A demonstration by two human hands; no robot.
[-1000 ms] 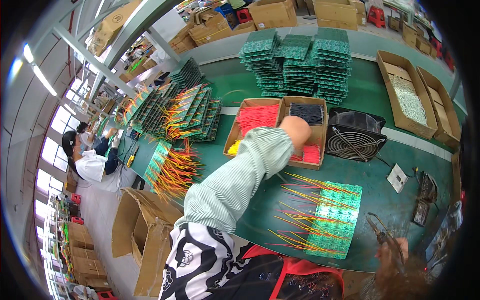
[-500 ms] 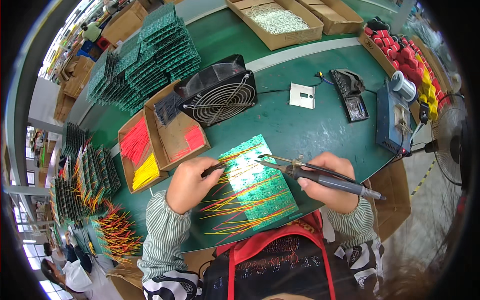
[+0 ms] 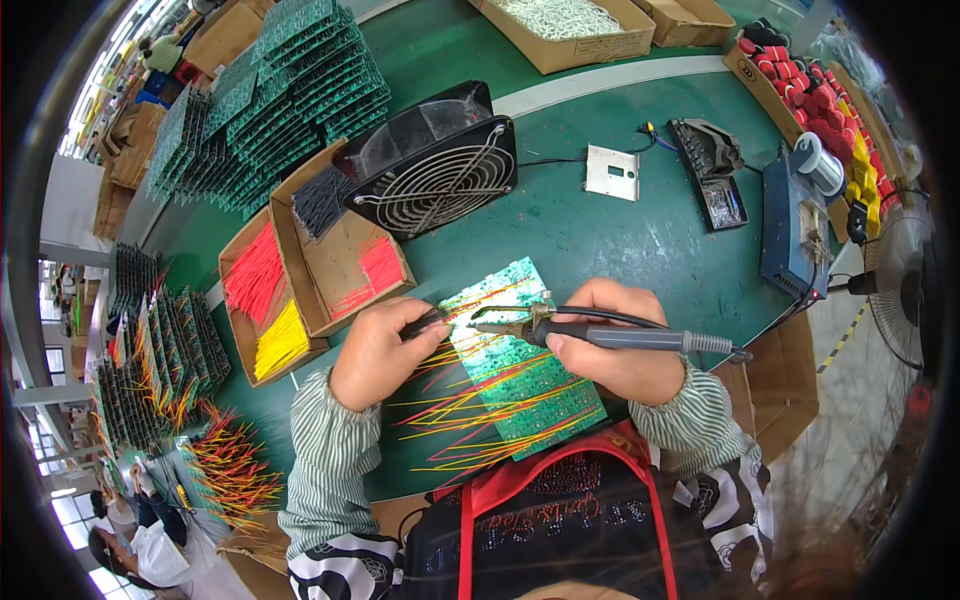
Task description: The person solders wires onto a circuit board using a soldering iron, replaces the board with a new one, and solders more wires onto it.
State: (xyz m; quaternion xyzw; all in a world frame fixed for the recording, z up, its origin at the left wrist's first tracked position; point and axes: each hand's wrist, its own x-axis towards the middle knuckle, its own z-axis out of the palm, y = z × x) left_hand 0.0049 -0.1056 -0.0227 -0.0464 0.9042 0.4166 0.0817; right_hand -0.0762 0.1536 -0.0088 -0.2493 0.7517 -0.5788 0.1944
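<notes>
A green circuit board lies on the bench in front of me, with red and yellow wires sticking out past its left edge. My right hand is closed around a grey soldering iron, which has a thin curved feed tube above its tip. The tip is over the upper part of the board; whether it touches cannot be made out. At the board's upper left edge, my left hand pinches a small bundle of thin dark wires, their ends close to the iron tip.
A carton of red, yellow and black wires stands left of the board. Behind it are a black fan and stacked circuit boards. A blue soldering station with a solder spool sits right. Wired boards stand far left.
My right hand has moved left, and the soldering iron now lies more level, its tip nearer my left hand. The left hand keeps its pinch by the board's edge. The whole view has shifted slightly.
</notes>
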